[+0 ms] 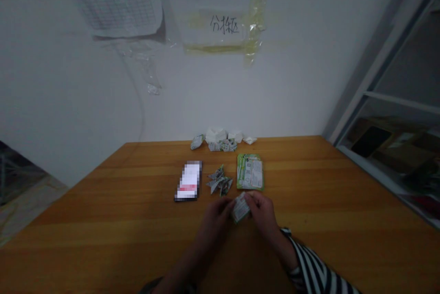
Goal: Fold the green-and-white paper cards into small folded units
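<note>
Between my two hands is a small folded piece of printed packaging (241,208), pale with green edges and tilted. My left hand (219,211) pinches its left side, and my right hand (261,209) grips its upper right with the thumb on top. Just beyond my fingers lies a stack of flat green-and-white printed packets (250,172). To its left sits a cluster of folded, pointed pieces (219,181) of similar printed material. The fine print is too small to read.
A phone (189,180) with a lit screen lies left of the folded pieces. Crumpled white tissues (216,135) and crumpled wrappers (222,145) rest along the table's back edge against the wall (220,97). A shelf with boxes (395,143) stands at the right.
</note>
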A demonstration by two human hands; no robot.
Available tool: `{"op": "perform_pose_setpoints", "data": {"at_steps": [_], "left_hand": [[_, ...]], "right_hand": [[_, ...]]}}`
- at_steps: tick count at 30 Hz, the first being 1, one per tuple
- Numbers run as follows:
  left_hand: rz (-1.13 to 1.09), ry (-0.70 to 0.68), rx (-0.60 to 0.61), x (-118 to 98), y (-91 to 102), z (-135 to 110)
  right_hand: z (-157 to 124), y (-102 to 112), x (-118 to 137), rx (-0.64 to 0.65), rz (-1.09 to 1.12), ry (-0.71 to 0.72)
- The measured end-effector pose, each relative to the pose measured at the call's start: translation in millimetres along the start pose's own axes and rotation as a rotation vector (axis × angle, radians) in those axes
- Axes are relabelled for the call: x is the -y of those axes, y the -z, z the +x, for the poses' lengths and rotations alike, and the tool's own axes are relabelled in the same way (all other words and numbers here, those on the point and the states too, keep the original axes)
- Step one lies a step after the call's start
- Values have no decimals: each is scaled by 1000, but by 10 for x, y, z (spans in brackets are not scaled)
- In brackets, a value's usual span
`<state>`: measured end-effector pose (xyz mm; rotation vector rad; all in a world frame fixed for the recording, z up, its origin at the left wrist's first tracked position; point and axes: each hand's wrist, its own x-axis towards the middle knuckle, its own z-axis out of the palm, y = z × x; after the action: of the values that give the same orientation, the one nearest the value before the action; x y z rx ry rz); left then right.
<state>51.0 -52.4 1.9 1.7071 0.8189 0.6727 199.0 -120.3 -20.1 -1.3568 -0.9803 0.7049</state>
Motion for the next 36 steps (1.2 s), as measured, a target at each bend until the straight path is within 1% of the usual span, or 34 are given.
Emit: {"op": "perform_pose_setpoints", "data": {"at_steps": [2, 5, 7, 9, 12, 15, 17, 21, 26, 32, 36], "left_hand": [[-41, 38, -42, 4, 9, 16], [-20, 65, -95, 13, 60, 37], [-18, 68, -83, 12, 85, 44], [-32, 70, -72, 0, 84, 44], [-133, 81, -101, -30, 45, 36], [-290, 112, -87, -38, 11, 30], [-324, 120, -82, -26, 4, 31], [-315, 112, -130, -9, 9, 31], [-288, 69, -140, -32, 10, 13], [-291, 96, -117, -55, 33, 13], [-311, 100, -108, -61, 43, 18]], "right_hand": [[-20, -36, -16, 18, 84, -11], [-11, -45, 3, 104, 135, 3], [22, -19, 19, 142, 141, -26], [57, 16, 19, 150, 135, -59], [85, 44, -4, 96, 125, -73], [75, 36, -12, -4, 133, -64], [58, 23, 6, -25, 153, -71], [28, 15, 58, 14, 156, -74], [24, 32, 40, 25, 128, -55], [57, 77, -9, 127, 116, -40], [87, 133, 37, 184, 149, -52]]}}
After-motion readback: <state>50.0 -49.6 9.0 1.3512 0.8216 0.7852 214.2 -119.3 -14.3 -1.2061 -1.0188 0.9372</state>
